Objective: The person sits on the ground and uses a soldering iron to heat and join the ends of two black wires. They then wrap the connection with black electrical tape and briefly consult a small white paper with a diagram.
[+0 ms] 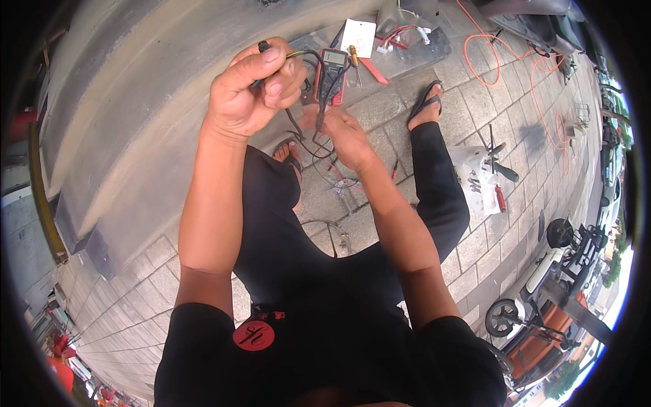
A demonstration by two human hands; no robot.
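My left hand (254, 88) is raised and closed around the end of a cable. A small black connector (264, 46) pokes out above its thumb, and thin yellow-green wires (296, 53) come out beside the fingers. Lower and to the right, my right hand (346, 139) is closed on a black cable (321, 112) that loops down below it; its fingertips are slightly blurred. Just beyond the right hand lies a red and dark grey multimeter (333, 68) with its screen facing up. A screwdriver with a yellow handle (353, 55) is beside the meter.
A white paper (359, 37) and a bundle of wires with white plugs (407, 37) lie on the far slab. An orange cord (498, 68) winds over the paving at right. Tools rest on a white sheet (478, 197) beside my right leg. Motorcycles (542, 292) stand further right.
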